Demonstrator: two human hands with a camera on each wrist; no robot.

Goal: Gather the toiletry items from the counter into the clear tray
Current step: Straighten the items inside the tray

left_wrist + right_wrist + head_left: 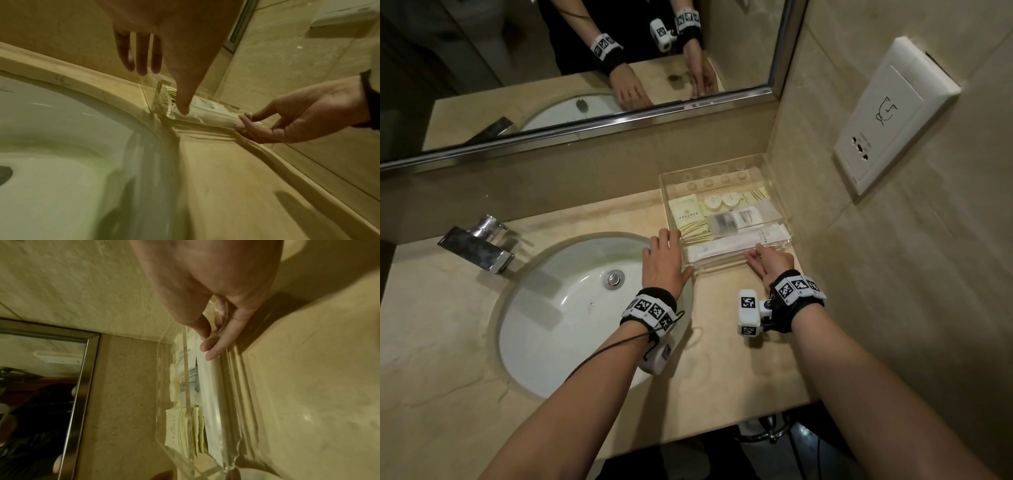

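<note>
The clear tray stands in the counter's back right corner. It holds cream sachets, two round soaps, a small bottle and long white packets. My left hand lies with straight fingers against the tray's left wall, thumb stretched to the front left corner. My right hand pinches the front wall near its right end, thumb inside and fingers outside. The left wrist view shows the left hand, the front wall of the tray and the right hand. In the right wrist view the right hand grips the tray.
A white sink basin with a chrome faucet lies left of the tray. A mirror runs along the back wall. The tiled side wall with a socket plate stands close to the tray's right. Bare beige counter lies in front.
</note>
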